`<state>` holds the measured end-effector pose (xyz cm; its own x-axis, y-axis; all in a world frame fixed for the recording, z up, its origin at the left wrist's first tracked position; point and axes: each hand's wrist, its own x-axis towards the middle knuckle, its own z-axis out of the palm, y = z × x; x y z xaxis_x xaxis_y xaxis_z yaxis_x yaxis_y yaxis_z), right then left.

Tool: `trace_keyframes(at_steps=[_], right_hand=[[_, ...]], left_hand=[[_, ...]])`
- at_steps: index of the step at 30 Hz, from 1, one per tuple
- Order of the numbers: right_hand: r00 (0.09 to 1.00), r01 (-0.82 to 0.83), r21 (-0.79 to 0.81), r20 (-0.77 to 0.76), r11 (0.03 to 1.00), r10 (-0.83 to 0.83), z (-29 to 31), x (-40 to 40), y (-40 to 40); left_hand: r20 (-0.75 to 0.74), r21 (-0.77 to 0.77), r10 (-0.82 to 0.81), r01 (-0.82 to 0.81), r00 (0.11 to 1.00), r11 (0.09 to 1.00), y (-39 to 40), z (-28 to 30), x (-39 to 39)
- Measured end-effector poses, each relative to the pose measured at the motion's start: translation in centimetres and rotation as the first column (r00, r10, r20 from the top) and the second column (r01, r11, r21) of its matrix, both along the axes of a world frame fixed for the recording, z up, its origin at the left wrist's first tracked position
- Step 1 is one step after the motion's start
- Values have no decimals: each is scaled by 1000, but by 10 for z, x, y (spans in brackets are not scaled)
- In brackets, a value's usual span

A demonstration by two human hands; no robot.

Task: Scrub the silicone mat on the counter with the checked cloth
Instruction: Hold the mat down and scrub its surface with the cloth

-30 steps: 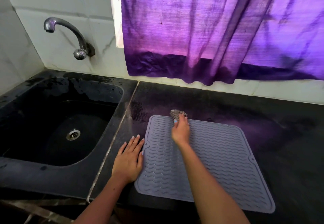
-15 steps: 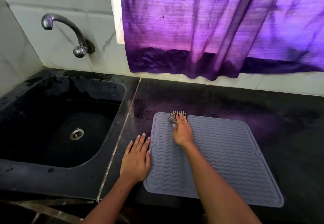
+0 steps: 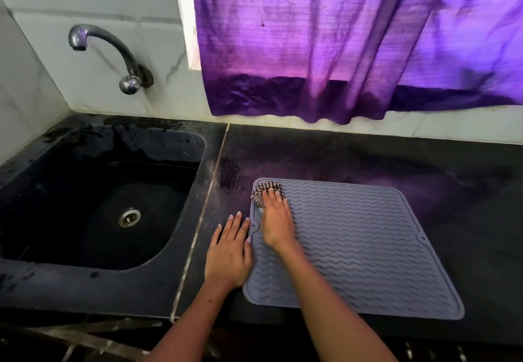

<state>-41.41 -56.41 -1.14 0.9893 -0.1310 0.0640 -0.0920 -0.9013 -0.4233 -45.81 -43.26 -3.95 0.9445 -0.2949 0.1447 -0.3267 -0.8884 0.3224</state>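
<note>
A grey silicone mat (image 3: pixel 368 248) with wavy ridges lies flat on the black counter (image 3: pixel 368 157). My right hand (image 3: pixel 276 220) presses a bunched black-and-white checked cloth (image 3: pixel 261 191) onto the mat's far left corner; only the cloth's far edge shows past my fingers. My left hand (image 3: pixel 229 251) lies flat on the counter, fingers spread, its little-finger side touching the mat's left edge.
A black sink (image 3: pixel 93 200) with a metal drain (image 3: pixel 129 217) lies to the left, under a chrome tap (image 3: pixel 113 55) on the tiled wall. A purple curtain (image 3: pixel 339 44) hangs over the counter's back edge. The counter's front edge runs just below the mat.
My right hand has slid the cloth leftward along the mat's far edge, from near the middle-left to the far left corner. The left hand stays flat at the mat's edge.
</note>
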Motion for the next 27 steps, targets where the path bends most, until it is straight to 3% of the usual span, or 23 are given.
trace_keyframes(at_steps=[3,13,19,23,27], right_hand=[[998,-22,-131,-64,991,14,-3,-3,3],[984,-67,-34,-168,997,61,6,3,-4],[999,25,-39,-25,999,-26,9,-5,7],[979,189,167,45,968,-199,28,-15,6],[992,107,40,67,993,-110,28,-43,11]], left_hand=[[-13,14,-3,4,1000,1000,-1,3,-1],[-32,11,-2,2,999,1000,-2,4,-1],[-41,37,4,-2,999,999,-2,6,-1],[-49,38,6,-4,999,999,-2,6,-2],[-41,38,4,-2,999,999,-1,4,-2]])
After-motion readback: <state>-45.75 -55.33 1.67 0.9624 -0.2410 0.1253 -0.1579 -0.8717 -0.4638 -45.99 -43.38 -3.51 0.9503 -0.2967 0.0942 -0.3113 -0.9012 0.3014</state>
